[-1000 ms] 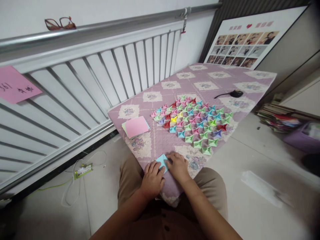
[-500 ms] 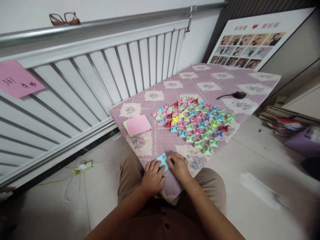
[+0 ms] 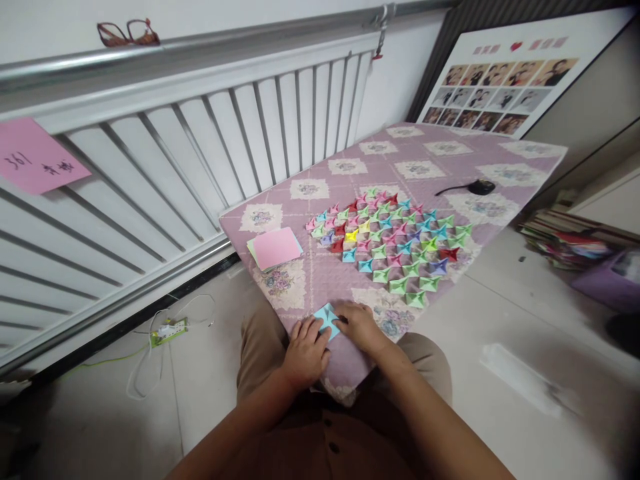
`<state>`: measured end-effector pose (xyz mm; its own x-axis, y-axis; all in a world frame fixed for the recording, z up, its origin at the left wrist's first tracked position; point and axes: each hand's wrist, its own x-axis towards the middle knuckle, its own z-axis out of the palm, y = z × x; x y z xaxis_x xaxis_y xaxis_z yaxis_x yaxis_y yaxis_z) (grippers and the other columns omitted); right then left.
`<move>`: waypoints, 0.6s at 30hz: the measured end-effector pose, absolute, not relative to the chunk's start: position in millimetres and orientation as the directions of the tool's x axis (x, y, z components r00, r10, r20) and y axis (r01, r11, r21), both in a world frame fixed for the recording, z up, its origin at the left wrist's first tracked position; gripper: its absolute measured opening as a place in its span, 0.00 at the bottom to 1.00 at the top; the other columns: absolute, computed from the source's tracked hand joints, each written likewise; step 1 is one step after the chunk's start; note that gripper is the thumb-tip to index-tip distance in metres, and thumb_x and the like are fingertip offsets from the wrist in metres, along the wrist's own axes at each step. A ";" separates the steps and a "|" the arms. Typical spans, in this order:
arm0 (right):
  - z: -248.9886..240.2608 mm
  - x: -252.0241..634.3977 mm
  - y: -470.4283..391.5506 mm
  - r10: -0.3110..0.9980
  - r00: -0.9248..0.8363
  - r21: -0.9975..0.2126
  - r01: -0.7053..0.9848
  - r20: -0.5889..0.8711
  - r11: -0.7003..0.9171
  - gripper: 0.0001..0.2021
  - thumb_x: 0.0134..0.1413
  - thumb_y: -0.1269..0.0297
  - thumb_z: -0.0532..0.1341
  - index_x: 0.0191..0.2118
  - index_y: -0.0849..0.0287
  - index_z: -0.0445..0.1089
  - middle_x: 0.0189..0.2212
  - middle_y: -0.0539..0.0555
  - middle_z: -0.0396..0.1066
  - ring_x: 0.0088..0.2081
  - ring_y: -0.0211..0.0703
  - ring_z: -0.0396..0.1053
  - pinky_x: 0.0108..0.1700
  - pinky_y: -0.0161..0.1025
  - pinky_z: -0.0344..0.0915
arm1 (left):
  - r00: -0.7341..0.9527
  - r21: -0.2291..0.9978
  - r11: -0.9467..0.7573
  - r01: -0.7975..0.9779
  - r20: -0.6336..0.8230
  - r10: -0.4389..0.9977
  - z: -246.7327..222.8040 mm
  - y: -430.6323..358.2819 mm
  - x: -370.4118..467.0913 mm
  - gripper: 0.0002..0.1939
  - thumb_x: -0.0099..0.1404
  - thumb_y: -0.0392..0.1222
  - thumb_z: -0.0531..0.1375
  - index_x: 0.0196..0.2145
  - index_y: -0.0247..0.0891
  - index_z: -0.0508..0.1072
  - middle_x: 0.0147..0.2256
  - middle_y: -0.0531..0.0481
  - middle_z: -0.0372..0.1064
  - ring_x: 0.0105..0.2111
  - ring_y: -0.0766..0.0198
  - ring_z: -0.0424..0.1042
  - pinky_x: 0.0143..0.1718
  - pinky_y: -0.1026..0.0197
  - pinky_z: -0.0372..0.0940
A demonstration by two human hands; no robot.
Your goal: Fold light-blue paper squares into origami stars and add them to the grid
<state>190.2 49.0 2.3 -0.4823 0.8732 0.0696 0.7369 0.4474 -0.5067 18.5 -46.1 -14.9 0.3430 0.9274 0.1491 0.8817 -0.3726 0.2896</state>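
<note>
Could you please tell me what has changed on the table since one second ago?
The blue paper changed: its upper part looked flatter, and now a fold there seems raised; its exact shape is unclear. The left hand and the right hand remain at it, and nothing new was taken. The stack, the folded pieces and the black object stayed in place; the whole view shifted slightly with the camera.

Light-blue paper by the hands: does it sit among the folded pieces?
No, the light-blue paper lies apart from the folded pieces, partly under the left hand.
</note>
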 end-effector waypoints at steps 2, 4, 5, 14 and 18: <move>4.4 190.9 49.8 0.859 -0.507 -0.484 0.736 0.070 0.474 0.04 0.53 0.67 0.59 0.29 0.55 0.71 0.30 0.50 0.73 0.37 0.42 0.66 0.40 0.39 0.49 | 0.343 0.292 -0.372 0.881 0.146 0.928 -14.2 -46.1 18.4 0.25 0.63 0.44 0.55 0.57 0.42 0.62 0.59 0.43 0.56 0.60 0.50 0.50 0.60 0.43 0.45; 5.2 191.5 48.2 0.850 -0.520 -0.460 0.737 0.081 0.495 0.05 0.53 0.67 0.59 0.29 0.56 0.71 0.31 0.51 0.73 0.38 0.43 0.66 0.40 0.40 0.49 | 0.341 0.295 -0.369 0.881 0.143 0.929 -12.7 -45.5 18.2 0.24 0.63 0.44 0.55 0.57 0.41 0.62 0.59 0.43 0.56 0.60 0.50 0.50 0.60 0.43 0.46; 5.0 191.7 46.6 0.848 -0.523 -0.450 0.738 0.087 0.502 0.05 0.54 0.67 0.58 0.30 0.56 0.71 0.32 0.52 0.73 0.38 0.43 0.65 0.41 0.40 0.49 | 0.341 0.298 -0.367 0.881 0.139 0.930 -11.5 -44.8 18.0 0.24 0.63 0.44 0.55 0.57 0.42 0.63 0.59 0.43 0.56 0.60 0.50 0.51 0.60 0.43 0.46; -5.9 195.6 31.2 0.772 -0.594 -0.222 0.740 0.229 0.635 0.10 0.60 0.65 0.55 0.29 0.56 0.71 0.29 0.53 0.69 0.37 0.43 0.61 0.42 0.41 0.49 | 0.320 0.352 -0.321 0.879 0.063 0.945 2.7 -27.5 13.2 0.16 0.65 0.40 0.53 0.51 0.43 0.68 0.52 0.49 0.65 0.53 0.57 0.59 0.53 0.51 0.55; -4.9 198.4 26.6 0.729 -0.642 -0.158 0.715 0.236 0.681 0.09 0.60 0.66 0.55 0.32 0.55 0.72 0.30 0.53 0.68 0.38 0.44 0.60 0.43 0.42 0.50 | 0.317 0.337 -0.316 0.887 0.053 0.947 1.2 -24.3 12.3 0.15 0.66 0.38 0.52 0.50 0.44 0.68 0.51 0.50 0.66 0.51 0.58 0.61 0.51 0.51 0.56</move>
<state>198.4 26.6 -4.9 -0.6422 0.7294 0.2357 0.7153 0.6807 -0.1578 12.3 -24.3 1.2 0.3172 0.9469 0.0528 0.8871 -0.3159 0.3367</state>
